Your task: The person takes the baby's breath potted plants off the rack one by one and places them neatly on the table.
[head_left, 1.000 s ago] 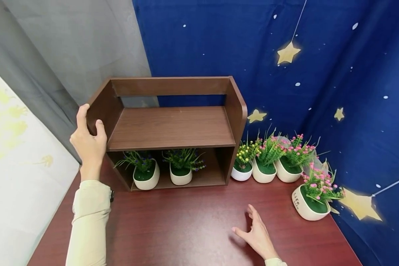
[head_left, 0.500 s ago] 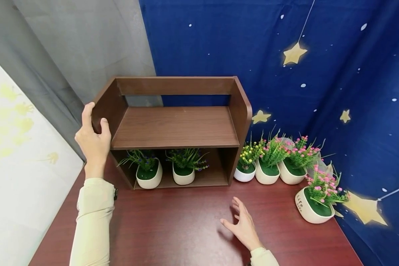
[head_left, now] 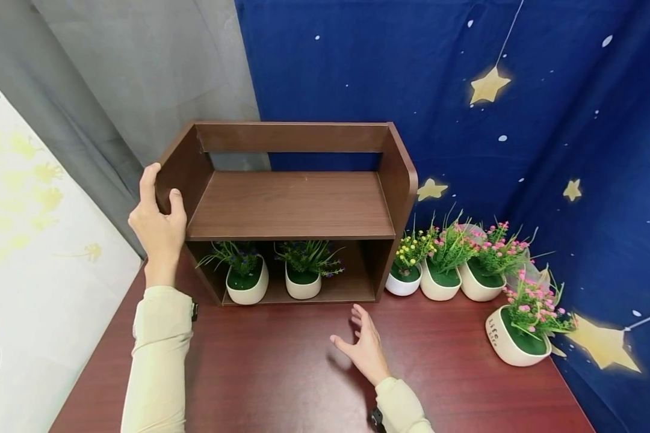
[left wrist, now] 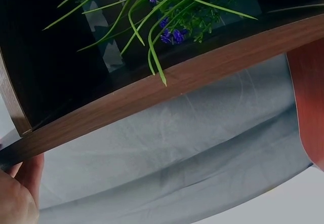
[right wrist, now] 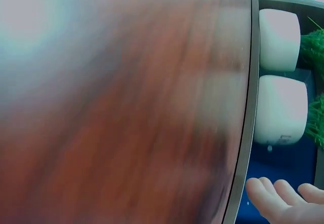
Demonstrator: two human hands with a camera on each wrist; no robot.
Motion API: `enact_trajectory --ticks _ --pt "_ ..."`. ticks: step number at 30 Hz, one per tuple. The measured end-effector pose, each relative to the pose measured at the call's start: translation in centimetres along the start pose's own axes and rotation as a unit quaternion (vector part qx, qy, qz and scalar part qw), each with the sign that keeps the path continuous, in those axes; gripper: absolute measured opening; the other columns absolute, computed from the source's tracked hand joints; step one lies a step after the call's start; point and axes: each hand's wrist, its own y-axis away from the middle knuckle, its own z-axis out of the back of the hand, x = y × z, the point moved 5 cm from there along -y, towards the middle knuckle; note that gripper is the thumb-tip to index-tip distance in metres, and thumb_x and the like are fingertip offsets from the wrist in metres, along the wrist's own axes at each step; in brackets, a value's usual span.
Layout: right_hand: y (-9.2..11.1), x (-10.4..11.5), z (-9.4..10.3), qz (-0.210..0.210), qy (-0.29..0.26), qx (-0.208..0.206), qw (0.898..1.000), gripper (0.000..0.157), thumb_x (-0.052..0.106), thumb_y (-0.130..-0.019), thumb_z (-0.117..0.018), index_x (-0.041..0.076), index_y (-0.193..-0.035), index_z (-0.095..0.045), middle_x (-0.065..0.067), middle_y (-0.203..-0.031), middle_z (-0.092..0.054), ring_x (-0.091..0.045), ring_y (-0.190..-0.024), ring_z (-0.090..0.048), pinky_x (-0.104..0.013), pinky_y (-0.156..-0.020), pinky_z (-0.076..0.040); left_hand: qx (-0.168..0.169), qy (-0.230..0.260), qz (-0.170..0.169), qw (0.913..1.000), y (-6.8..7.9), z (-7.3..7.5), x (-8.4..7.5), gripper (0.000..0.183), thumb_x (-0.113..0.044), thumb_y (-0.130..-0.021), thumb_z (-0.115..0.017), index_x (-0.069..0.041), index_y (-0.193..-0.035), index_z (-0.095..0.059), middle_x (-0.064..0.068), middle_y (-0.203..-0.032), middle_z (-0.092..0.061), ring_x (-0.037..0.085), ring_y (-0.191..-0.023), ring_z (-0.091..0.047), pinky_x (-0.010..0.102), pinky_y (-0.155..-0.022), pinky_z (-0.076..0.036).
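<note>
In the head view, a brown two-tier wooden shelf stands on the table. My left hand grips its left side panel, with the thumb on the inner face and the other fingers mostly hidden behind the edge. The left wrist view shows that hand at the end of the panel edge. Two potted plants with purple flowers, one left and one nearer the middle, sit in the lower compartment. My right hand, fingers apart and holding nothing, is over the table before the shelf.
Right of the shelf stand a yellow-flowered pot, two pink-flowered pots in a row, and another pink-flowered pot nearer the table's right edge. A starry blue curtain hangs behind. A white panel slopes at left.
My right hand has moved left and forward over the table, closer to the shelf's lower compartment. The left hand keeps its grip on the side panel. The head view has shifted slightly.
</note>
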Motion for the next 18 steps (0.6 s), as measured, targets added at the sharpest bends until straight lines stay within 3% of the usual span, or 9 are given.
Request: enact_trajectory --ticks 9,16,18 --pt "-1.5 0.5 -3.4 -0.014 -0.027 0.015 0.999 0.083 0.027 -0.072 -0.079 -0.001 -0.137 -0.035 -0.021 -0.132 -0.045 -0.033 -0.118 -0.047 -0.047 -0.089 -0.042 0.003 -0.007 0.005 1.0000 0.3 0.3 1.3 0.043 -0.012 -0.086 -0.055 -0.019 -0.128 -0.055 0.000 -0.118 -0.063 0.002 -0.051 -0.017 0.038 -0.051 -0.024" --pt "-3.4 0.8 -4.7 -0.007 -0.016 0.002 1.000 0.084 0.025 -0.072 -0.079 -0.002 -0.137 -0.034 -0.022 -0.131 -0.045 -0.035 -0.116 -0.048 -0.047 -0.087 -0.043 0.014 -0.004 -0.003 0.9999 0.3 -0.7 2.4 0.043 -0.016 -0.087 -0.055 -0.021 -0.129 -0.054 -0.005 -0.121 -0.061 -0.003 -0.051 -0.015 0.037 -0.051 -0.023" --pt "-4.2 0.8 -5.0 -0.009 -0.018 -0.005 1.000 0.085 0.025 -0.071 -0.079 -0.001 -0.138 -0.033 -0.022 -0.131 -0.045 -0.035 -0.116 -0.048 -0.047 -0.087 -0.043 0.012 -0.001 -0.003 0.9999 0.3 -0.9 2.4 0.043 -0.017 -0.087 -0.055 -0.022 -0.129 -0.054 -0.007 -0.122 -0.060 0.002 -0.051 -0.019 0.037 -0.051 -0.024"
